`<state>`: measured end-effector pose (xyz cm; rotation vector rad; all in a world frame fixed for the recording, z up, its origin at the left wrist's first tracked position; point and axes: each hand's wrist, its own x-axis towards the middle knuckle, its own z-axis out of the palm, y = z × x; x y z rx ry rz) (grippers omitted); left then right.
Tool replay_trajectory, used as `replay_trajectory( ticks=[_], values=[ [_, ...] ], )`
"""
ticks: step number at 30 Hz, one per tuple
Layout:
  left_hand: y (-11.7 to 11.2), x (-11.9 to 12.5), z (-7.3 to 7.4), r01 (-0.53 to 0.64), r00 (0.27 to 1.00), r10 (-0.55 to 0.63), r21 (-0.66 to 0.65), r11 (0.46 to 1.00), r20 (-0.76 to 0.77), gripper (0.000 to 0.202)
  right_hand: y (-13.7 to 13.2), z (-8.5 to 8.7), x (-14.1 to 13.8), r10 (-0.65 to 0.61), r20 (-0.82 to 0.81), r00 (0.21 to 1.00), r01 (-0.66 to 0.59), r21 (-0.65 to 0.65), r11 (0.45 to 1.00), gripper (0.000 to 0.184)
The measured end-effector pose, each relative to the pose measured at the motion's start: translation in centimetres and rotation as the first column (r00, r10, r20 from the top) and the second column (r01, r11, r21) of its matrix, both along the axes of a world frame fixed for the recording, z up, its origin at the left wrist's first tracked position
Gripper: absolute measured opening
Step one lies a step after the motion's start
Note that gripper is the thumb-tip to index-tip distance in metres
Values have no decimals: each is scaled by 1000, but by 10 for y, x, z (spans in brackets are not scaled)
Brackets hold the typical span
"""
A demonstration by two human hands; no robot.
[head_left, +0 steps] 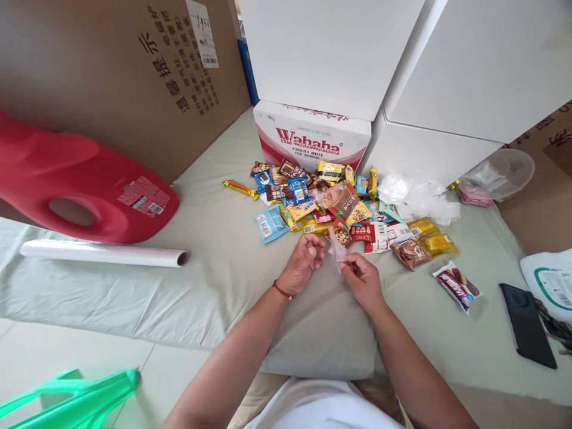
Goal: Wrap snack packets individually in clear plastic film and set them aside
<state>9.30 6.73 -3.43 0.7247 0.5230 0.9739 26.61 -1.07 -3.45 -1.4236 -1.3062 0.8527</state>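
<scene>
My right hand [363, 279] pinches a small clear plastic bag [338, 250] that hangs limp and crumpled between my hands. Just to its left, my left hand [306, 259] has its fingers loosely bent and apart, with nothing visible in them; a red bracelet circles that wrist. Beyond both hands lies a heap of wrapped snacks [301, 210] in many colours. At its front are a light blue packet [271, 224] and a brown round-cake packet [411, 254]. One purple-and-white packet [456, 287] lies apart on the right.
A pile of clear plastic bags [417, 196] sits right of the snacks. Behind stands a Wahaha carton [313, 134] under white boxes. To the left are a red jug [102, 185] and a white roll [105, 252]; a black phone [527, 325] lies far right.
</scene>
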Motion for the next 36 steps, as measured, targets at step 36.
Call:
replay_trajectory(
  ticks=[36],
  values=[
    [5,-6,9,-354,927,329,-133,926,-181,37,4,25,17,-256,-443,859,206,-159,966,35]
  ],
)
